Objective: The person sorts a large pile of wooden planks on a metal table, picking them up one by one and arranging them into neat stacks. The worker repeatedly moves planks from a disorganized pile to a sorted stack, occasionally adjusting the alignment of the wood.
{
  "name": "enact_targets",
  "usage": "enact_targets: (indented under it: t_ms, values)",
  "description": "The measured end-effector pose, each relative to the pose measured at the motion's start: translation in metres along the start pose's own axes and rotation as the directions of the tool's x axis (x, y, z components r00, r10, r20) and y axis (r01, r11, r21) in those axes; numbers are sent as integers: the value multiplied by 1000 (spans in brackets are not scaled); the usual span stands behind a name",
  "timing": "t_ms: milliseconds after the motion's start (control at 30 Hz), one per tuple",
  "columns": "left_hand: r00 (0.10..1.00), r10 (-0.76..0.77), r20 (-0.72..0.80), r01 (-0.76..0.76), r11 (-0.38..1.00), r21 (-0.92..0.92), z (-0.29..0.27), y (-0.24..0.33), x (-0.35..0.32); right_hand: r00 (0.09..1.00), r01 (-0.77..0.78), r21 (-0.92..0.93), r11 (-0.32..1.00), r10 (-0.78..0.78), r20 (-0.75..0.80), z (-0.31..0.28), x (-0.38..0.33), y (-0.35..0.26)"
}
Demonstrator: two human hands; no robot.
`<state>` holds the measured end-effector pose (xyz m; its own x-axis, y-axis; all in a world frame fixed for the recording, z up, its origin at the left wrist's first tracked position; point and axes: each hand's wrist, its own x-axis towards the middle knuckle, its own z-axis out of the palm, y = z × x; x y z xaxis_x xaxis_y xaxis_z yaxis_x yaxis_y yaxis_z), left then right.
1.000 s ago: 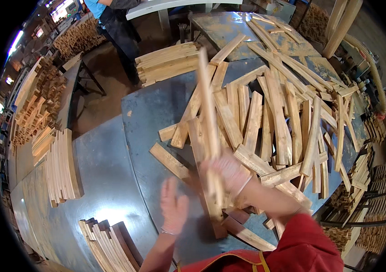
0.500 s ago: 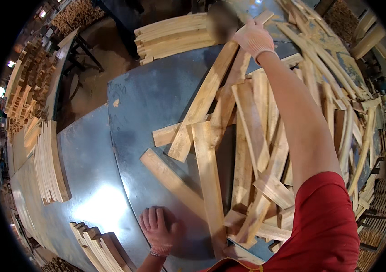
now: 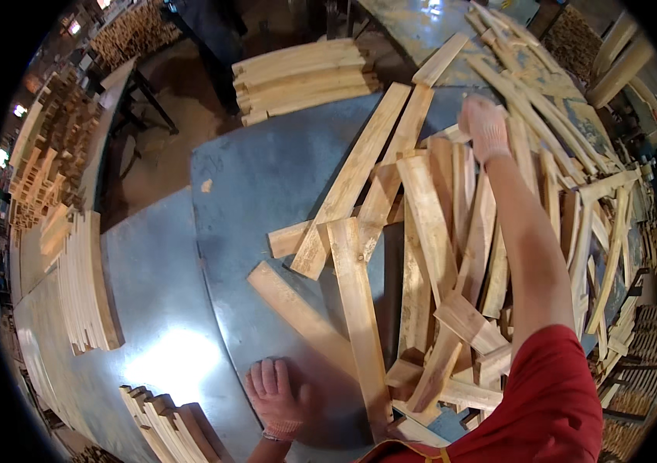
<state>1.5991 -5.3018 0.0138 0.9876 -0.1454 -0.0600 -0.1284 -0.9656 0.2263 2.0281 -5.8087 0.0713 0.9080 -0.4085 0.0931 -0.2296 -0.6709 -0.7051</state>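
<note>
Pale knit gloves cover both hands. The left hand [image 3: 276, 392] lies flat, fingers spread, palm pressed on the grey metal table [image 3: 266, 177], just beside the near end of a long plank [image 3: 359, 316] that runs away from the person. The right hand [image 3: 485, 126] reaches far out, arm straight, and rests on top of the pile of planks [image 3: 498, 231]; its fingers curl down onto the boards, but whether they grip 1 cannot be told.

The planks are raw, light wood, flat and narrow with square-cut ends, lying crossed at many angles. 2 longer ones [image 3: 359, 174] lean side by side toward the far edge. A short slat [image 3: 297, 309] lies alone on the bare metal, between the left hand and the heap.

The table top is dull sheet metal, scuffed, with a bright glare patch near the left hand. A neat stack of boards [image 3: 305, 77] sits at the far edge, a curved row of slats [image 3: 85, 285] to the left, and another bundle [image 3: 162, 420] is cut off by the lower rim. A red sleeve [image 3: 552, 401] hides the near part of the pile. The racks in the far left are too dim to make out.
</note>
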Motion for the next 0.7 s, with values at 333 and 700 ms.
enact_targets:
  t_ms: [333, 700]
  values:
    - [1000, -20, 18, 22, 995, -100, -39, 2, -19, 835, 547, -329, 770, -471, 285, -120, -454, -27]
    - [938, 169, -303, -236, 951, -201, -71, -10, -227, 823, 563, 235, 792, -565, -64, -359, -559, -220]
